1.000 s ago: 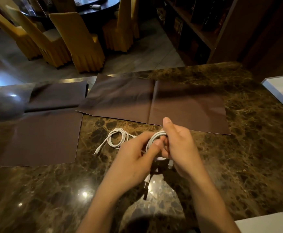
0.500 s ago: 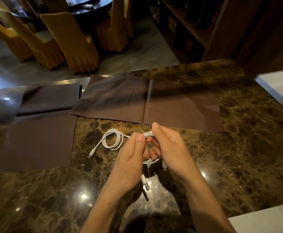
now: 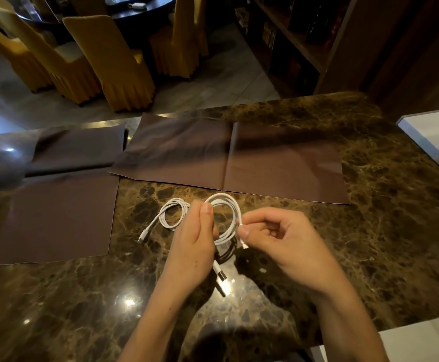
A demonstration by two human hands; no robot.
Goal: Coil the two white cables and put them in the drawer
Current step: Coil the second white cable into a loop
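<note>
One white cable (image 3: pixel 170 214) lies coiled on the brown marble table (image 3: pixel 369 231), its plug end trailing toward the lower left. A second white cable (image 3: pixel 230 205) is held above the table as a round loop. My left hand (image 3: pixel 192 249) pinches the loop's left side between thumb and fingers. On the loop's right side, my right hand (image 3: pixel 278 241) pinches a strand near its small plug. The USB plug end (image 3: pixel 219 275) hangs below my left hand. No drawer is in view.
Two dark brown cloths lie on the table: one (image 3: pixel 228 158) behind the cables, one (image 3: pixel 53 215) at the left. A white surface (image 3: pixel 437 134) borders the table's right side. Yellow covered chairs (image 3: pixel 108 61) and a wooden bookshelf (image 3: pixel 291 43) stand beyond the far edge.
My hands have moved apart, and the held cable has opened from a tight bundle into a wide round loop. The coiled cable on the table has not moved.
</note>
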